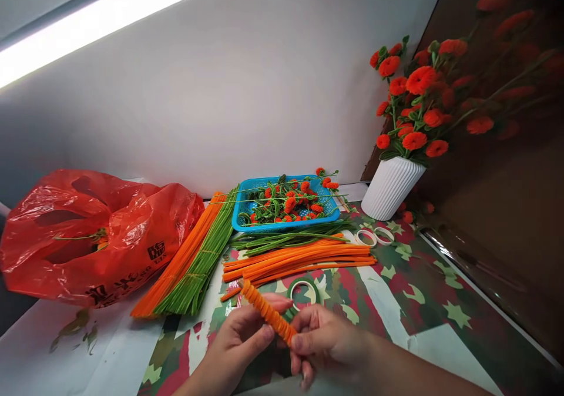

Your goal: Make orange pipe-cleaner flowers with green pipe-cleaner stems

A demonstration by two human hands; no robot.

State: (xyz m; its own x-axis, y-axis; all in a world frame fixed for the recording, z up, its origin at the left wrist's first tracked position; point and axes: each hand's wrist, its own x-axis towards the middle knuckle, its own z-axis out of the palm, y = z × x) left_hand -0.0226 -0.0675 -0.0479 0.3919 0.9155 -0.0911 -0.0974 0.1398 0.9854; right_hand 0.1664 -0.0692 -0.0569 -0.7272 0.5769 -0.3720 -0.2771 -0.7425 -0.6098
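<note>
An orange pipe cleaner [264, 308] is wound in a tight coil along a thin rod, whose tip sticks out at the upper left end. My right hand [324, 337] pinches the coil's lower right end between thumb and fingers. Closed about its middle, my left hand [247, 337] has the thumb in front and the fingers partly hidden behind. Just beyond my hands, a roll of green tape [315, 293] lies on the table. Farther back are a loose row of orange pipe cleaners [299, 258] and some green pipe cleaners [286, 238].
A blue basket [235, 220] holds small orange flowers and green stems. To the left are a red plastic bag [145, 225] and long orange and green bundles [198, 267]. A white ribbed vase [390, 187] of orange flowers and two pale tape rolls [366, 238] stand right.
</note>
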